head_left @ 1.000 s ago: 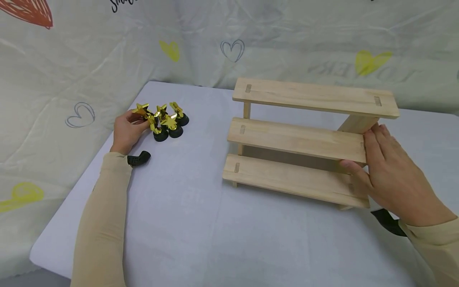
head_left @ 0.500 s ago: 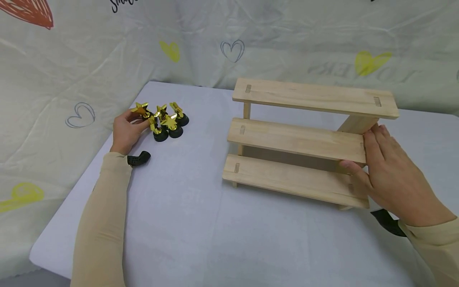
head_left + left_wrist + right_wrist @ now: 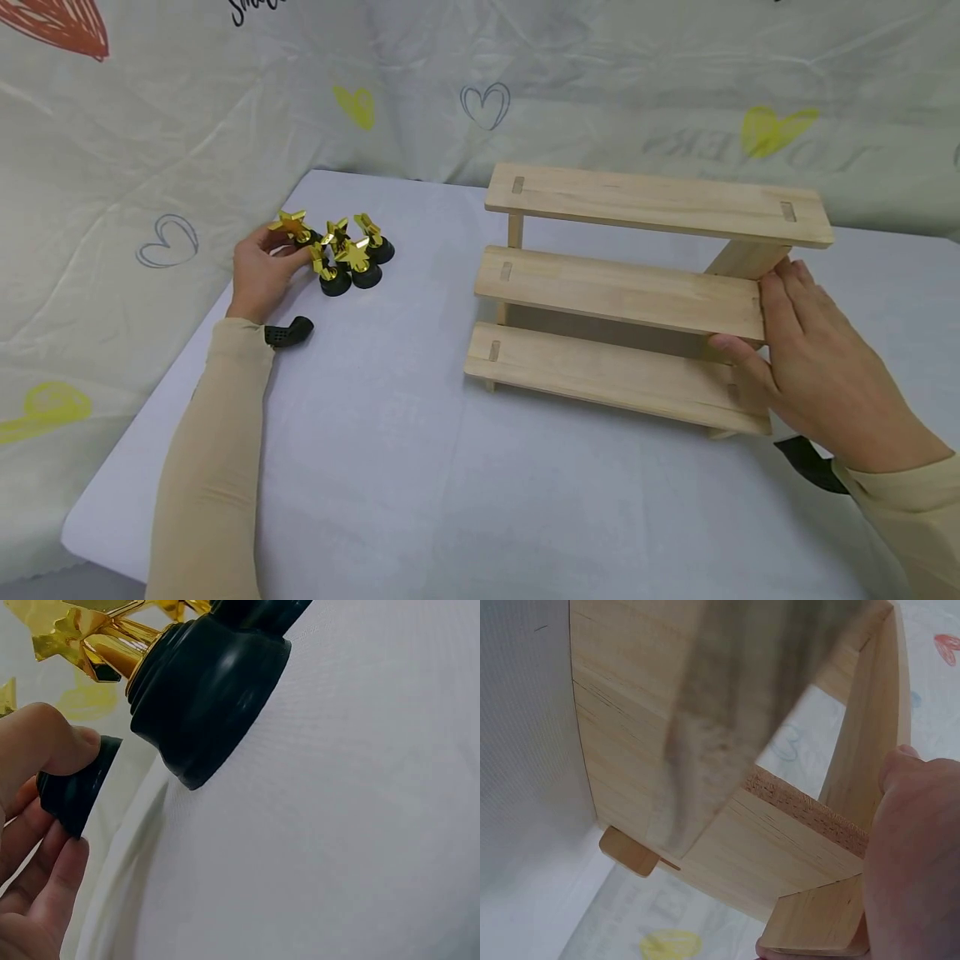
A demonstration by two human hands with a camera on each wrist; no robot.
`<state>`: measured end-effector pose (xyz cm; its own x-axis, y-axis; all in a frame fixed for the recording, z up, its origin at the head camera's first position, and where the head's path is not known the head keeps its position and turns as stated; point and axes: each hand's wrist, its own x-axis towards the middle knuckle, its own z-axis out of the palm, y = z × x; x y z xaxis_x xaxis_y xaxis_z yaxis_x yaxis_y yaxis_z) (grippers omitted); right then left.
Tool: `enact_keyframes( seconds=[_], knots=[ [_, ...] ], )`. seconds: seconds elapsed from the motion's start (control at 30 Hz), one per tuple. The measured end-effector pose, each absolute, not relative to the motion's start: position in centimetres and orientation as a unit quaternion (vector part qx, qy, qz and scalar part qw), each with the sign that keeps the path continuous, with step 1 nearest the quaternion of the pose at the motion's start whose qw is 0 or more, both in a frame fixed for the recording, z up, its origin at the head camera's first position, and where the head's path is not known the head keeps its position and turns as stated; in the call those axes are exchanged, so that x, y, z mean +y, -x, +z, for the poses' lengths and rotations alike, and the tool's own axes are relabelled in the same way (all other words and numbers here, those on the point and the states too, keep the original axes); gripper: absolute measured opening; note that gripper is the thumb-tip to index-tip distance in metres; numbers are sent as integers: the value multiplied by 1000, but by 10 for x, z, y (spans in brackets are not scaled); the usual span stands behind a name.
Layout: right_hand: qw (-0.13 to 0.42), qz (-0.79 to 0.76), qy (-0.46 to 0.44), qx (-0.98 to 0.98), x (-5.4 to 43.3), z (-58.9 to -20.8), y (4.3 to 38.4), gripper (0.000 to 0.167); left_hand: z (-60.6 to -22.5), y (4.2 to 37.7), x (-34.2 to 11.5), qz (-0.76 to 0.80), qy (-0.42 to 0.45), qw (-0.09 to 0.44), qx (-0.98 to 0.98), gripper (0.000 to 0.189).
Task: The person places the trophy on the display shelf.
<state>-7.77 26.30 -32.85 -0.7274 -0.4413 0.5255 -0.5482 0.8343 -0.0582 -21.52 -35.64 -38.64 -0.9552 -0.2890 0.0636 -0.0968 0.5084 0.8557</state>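
Observation:
At the table's far left my left hand (image 3: 261,271) pinches a small gold star trophy (image 3: 291,225) by its black base. In the left wrist view the thumb lies on top of that black base (image 3: 75,791), with fingers beneath. Several more star trophies (image 3: 358,260) stand close together just to its right; one large black base (image 3: 210,690) fills the top of the left wrist view. My right hand (image 3: 832,367) holds the right side of a three-tier wooden shelf (image 3: 615,292), thumb at the middle board's front edge and fingers along the side panel.
A white cloth covers the table (image 3: 375,467), whose left edge runs close by the left hand. Behind it hangs a pale curtain (image 3: 600,92) printed with hearts. Black wrist pieces (image 3: 291,332) show at both cuffs.
My left hand has shifted slightly left with the trophy, drawing it a little away from the group. The right hand and the shelf look the same.

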Motion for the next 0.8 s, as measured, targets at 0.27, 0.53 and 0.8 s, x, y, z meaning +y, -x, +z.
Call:
enact_keyframes(
  seconds=[0.27,0.53,0.8],
  knots=[
    [267,101,-272,-919,263,-330,78,96,-383,214,-358,-475,-114,97,-867,48],
    [276,103,-277,-915,262,-330,78,96,-385,216,-359,-481,-123,99,-862,44],
    [249,108,-263,-926,262,-329,78,98,-384,216,-359,-481,-124,95,-863,47]
  ],
)
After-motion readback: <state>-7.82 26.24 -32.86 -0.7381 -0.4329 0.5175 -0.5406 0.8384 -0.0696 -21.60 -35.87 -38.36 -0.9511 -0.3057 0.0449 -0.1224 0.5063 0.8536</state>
